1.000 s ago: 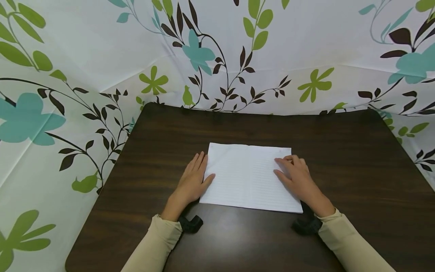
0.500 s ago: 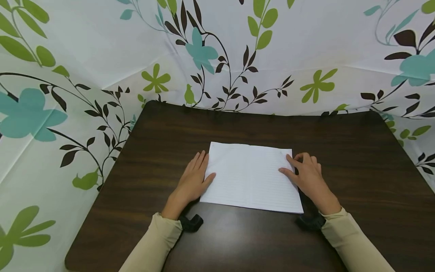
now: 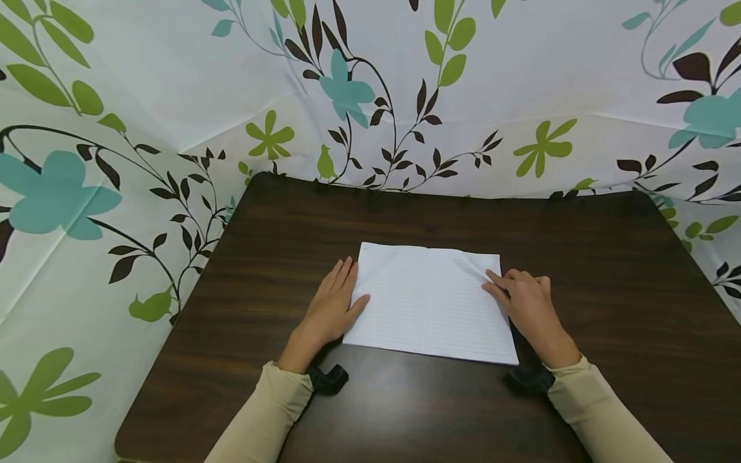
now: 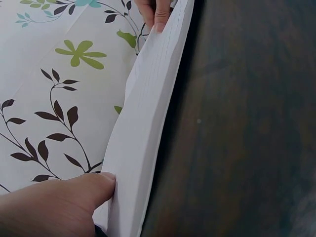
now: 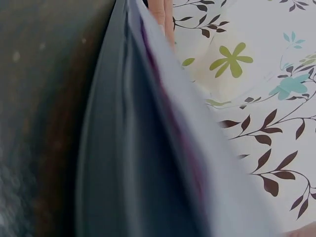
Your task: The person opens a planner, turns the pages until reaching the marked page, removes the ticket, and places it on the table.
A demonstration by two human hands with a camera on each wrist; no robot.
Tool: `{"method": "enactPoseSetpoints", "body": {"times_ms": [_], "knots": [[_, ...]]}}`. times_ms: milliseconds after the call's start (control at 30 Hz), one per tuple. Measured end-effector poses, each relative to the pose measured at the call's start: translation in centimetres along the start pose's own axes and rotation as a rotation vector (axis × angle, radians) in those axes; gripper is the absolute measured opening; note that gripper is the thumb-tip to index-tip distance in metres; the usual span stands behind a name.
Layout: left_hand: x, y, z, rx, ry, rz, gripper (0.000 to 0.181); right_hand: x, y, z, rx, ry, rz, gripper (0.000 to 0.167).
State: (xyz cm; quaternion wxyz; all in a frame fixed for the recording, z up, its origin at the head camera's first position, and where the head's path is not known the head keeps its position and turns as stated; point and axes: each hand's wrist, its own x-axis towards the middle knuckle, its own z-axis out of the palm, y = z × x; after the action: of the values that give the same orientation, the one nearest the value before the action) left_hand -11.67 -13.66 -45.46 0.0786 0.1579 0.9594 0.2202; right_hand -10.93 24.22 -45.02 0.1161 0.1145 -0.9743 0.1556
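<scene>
An open notebook (image 3: 417, 302) with white ruled pages lies on the dark wooden table. Flat on its left edge rests my left hand (image 3: 330, 302), fingers straight and thumb (image 4: 94, 190) on the page. My right hand (image 3: 529, 308) is at the right edge, where its thumb and forefinger pinch the right page (image 3: 463, 308) near the upper corner. Small creases run from that pinch. In the right wrist view the page (image 5: 197, 123) stands raised at its edge, blurred, with a dark gap beneath it. The right hand's other fingers are partly hidden.
The brown table (image 3: 231, 360) extends around the notebook on all sides. Behind and to the left hangs a white cloth (image 3: 173, 83) printed with leaves, flowers and birds. Dark straps (image 3: 330, 379) sit at both wrists.
My right hand has slid right, from over the right page to its outer edge, and its thumb and forefinger have drawn together. Creases have appeared there. My left hand stays in place.
</scene>
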Motion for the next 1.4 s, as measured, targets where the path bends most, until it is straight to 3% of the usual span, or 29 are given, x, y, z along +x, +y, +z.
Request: {"method": "enactPoseSetpoints", "body": {"times_ms": [200, 400, 500, 567, 633, 800, 900, 1133, 1267, 1400], "knots": [[0.3, 0.1, -0.2, -0.012, 0.002, 0.006, 0.077, 0.4, 0.0, 0.0, 0.073, 0.061, 0.015, 0.046], [0.4, 0.1, -0.3, -0.017, -0.021, -0.018, 0.078, 1.2, 0.1, -0.2, 0.197, 0.061, 0.091, 0.081], [0.5, 0.0, -0.3, -0.015, -0.024, -0.023, 0.077, 1.4, 0.1, -0.3, 0.262, 0.031, 0.149, 0.087], [0.5, 0.0, -0.2, -0.018, -0.017, -0.018, 0.077, 1.4, 0.1, -0.3, 0.283, 0.026, 0.162, 0.082], [0.5, -0.1, -0.2, -0.021, -0.007, -0.011, 0.077, 1.3, 0.0, -0.2, 0.298, 0.049, 0.155, 0.066], [0.4, 0.0, -0.3, -0.018, -0.005, -0.007, 0.077, 1.0, -0.2, 0.2, 0.334, 0.172, 0.106, 0.026], [0.3, 0.0, -0.3, -0.014, -0.007, -0.009, 0.078, 0.9, -0.4, 0.3, 0.341, 0.188, 0.082, 0.025], [0.2, 0.0, -0.2, -0.010, -0.010, -0.005, 0.078, 0.4, -1.0, -0.3, 0.309, 0.032, -0.002, 0.032], [0.1, 0.0, -0.1, -0.009, -0.016, -0.007, 0.078, 0.0, -1.5, -1.1, 0.299, -0.129, -0.023, 0.038], [0.0, 0.0, 0.0, 0.003, -0.022, -0.007, 0.077, -0.4, -2.2, -1.8, 0.293, -0.298, -0.058, 0.058]]}}
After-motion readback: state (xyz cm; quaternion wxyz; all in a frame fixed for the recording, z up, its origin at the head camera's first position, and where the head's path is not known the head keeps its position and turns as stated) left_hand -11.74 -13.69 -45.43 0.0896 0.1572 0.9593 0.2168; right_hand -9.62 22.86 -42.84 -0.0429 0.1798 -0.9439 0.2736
